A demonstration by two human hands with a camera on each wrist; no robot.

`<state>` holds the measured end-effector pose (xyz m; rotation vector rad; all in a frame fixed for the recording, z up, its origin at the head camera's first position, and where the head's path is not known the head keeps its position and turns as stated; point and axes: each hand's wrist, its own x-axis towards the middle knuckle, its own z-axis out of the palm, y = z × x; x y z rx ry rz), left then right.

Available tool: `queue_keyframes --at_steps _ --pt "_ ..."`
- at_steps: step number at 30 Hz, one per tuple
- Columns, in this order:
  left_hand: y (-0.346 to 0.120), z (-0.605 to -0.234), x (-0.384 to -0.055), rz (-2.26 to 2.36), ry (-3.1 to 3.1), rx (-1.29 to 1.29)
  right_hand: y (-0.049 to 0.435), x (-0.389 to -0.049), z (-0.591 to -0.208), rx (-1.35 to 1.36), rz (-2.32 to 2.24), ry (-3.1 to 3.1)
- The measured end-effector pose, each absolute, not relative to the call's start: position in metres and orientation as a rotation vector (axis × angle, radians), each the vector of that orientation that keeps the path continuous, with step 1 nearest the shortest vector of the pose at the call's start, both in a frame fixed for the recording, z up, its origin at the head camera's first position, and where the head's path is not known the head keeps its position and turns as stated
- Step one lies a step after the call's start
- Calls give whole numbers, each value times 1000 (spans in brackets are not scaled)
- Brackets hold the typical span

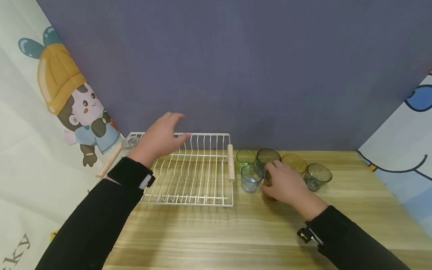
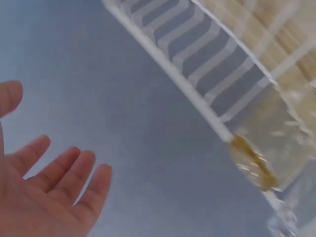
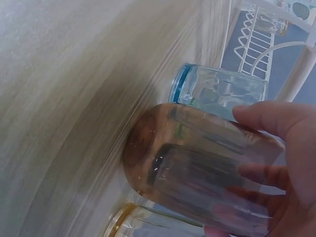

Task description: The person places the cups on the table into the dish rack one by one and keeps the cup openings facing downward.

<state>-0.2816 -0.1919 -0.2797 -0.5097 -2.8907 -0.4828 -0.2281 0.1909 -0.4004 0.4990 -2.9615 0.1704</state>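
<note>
My left hand (image 1: pixel 158 138) hovers over the back left of a white wire dish rack (image 1: pixel 187 204), fingers spread and holding nothing. A clear glass (image 1: pixel 130 142) sits in the rack's far left corner, partly hidden behind that hand. With thumb and fingers, my right hand (image 1: pixel 287 183) grips a brown drinking glass (image 3: pixel 197 168) by its upper part. The base of this glass is at the wooden tabletop; whether it touches, I cannot tell. Close beside it stands a light blue glass (image 1: pixel 251 179). Behind are a green glass (image 1: pixel 245 159) and a dark grey glass (image 1: pixel 268 153).
A yellow glass (image 1: pixel 295 162) and a smoky grey glass (image 1: pixel 317 176) stand right of my right hand. The rack's wooden handle (image 1: pixel 231 163) lies left of the glasses. A blue-grey panel (image 1: pixel 236 75) rises behind the table (image 1: pixel 202 240).
</note>
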Motion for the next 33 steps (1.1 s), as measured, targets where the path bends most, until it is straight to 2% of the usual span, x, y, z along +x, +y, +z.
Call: queue_keyframes --at_steps 6,14,21,33 --pt "-171 -284 -248 -561 -2799 -618 188 -229 -402 509 170 -2961" --pt "-151 -293 -219 -599 -2690 -744 182 -229 -405 507 198 -2958" --pt "-145 -294 -194 -914 -2509 -783 183 -228 -405 476 211 -2957" --pt "-146 -307 -173 -1060 -2386 -828 178 -222 -405 489 205 -2923"
